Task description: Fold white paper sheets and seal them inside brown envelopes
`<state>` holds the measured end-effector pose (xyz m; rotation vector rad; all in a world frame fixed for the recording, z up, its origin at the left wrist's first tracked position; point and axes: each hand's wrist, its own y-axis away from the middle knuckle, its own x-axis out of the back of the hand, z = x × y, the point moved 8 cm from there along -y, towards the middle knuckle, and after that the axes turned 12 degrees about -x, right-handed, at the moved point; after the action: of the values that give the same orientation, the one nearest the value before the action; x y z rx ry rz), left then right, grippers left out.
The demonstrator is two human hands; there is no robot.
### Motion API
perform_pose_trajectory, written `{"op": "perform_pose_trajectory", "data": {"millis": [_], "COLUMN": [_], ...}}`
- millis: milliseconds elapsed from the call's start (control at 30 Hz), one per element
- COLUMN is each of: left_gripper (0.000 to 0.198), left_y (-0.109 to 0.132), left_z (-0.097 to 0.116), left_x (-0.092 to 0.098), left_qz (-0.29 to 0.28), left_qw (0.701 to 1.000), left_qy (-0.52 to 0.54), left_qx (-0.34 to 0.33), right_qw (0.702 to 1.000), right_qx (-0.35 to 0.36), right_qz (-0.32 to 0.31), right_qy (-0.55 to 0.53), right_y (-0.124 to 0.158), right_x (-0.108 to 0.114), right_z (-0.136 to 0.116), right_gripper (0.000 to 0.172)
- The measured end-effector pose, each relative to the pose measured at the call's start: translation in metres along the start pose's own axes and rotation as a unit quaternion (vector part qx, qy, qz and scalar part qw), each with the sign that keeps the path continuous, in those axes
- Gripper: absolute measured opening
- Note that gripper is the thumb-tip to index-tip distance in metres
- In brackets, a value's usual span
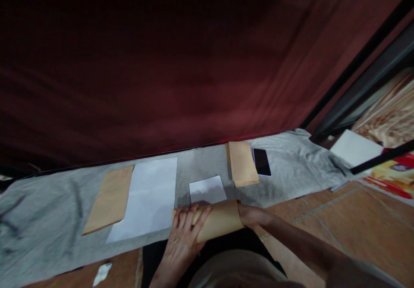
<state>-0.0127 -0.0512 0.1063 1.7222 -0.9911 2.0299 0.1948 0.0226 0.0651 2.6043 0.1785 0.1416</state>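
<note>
A brown envelope point(220, 221) lies at the near edge of the grey cloth point(48, 219), held between both hands. My left hand point(183, 236) rests on its left end, fingers laid over the paper. My right hand point(250, 215) grips its right end, with the fingers hidden under the envelope's edge. Just beyond it sits a small folded white paper point(207, 189).
On the cloth lie a large white sheet point(148, 201), a brown envelope point(110, 199) to its left, a stack of brown envelopes point(242, 164) and a dark phone point(261, 161). Dark red curtain behind. White paper point(355, 148) at right; paper scrap point(102, 273) on the tiled floor.
</note>
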Motion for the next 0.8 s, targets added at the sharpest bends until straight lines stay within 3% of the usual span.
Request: {"op": "perform_pose_trajectory", "data": {"millis": [100,167,267,333,400,600,667,800], "left_gripper": [0.091,0.088,0.087,0.086,0.086,0.085,0.084,0.084], "left_y": [0.013,0.027,0.053,0.07,0.083,0.107,0.113,0.121], "left_z": [-0.014,-0.026,-0.043,-0.051,-0.054,-0.053,-0.054,-0.055], "left_x": [0.004,0.01,0.017,0.017,0.015,0.009,0.007,0.006], "left_qz": [0.015,0.031,0.044,0.04,0.023,0.012,0.015,0.036], "left_qw": [0.998,0.994,0.985,0.978,0.971,0.964,0.961,0.955], "left_qy": [-0.047,-0.081,-0.102,-0.11,-0.119,-0.132,-0.13,-0.145], "left_qx": [0.03,0.063,0.132,0.176,0.204,0.232,0.242,0.256], "right_qw": [0.991,0.986,0.991,0.964,0.932,0.843,0.837,0.856], "right_qx": [0.023,0.055,0.083,0.086,0.08,0.047,0.036,0.02], "right_qz": [-0.131,-0.154,-0.004,0.093,0.145,0.216,0.219,0.212], "right_qy": [0.011,0.014,0.104,0.235,0.324,0.49,0.501,0.471], "right_y": [-0.005,-0.015,-0.04,-0.052,-0.058,-0.064,-0.067,-0.073], "right_x": [-0.012,-0.012,0.005,0.005,-0.004,-0.034,-0.035,-0.029], "right_z": [-0.006,-0.009,-0.007,-0.004,-0.001,0.0,0.0,0.001], "right_gripper": [0.036,0.037,0.037,0.038,0.044,0.054,0.054,0.044]}}
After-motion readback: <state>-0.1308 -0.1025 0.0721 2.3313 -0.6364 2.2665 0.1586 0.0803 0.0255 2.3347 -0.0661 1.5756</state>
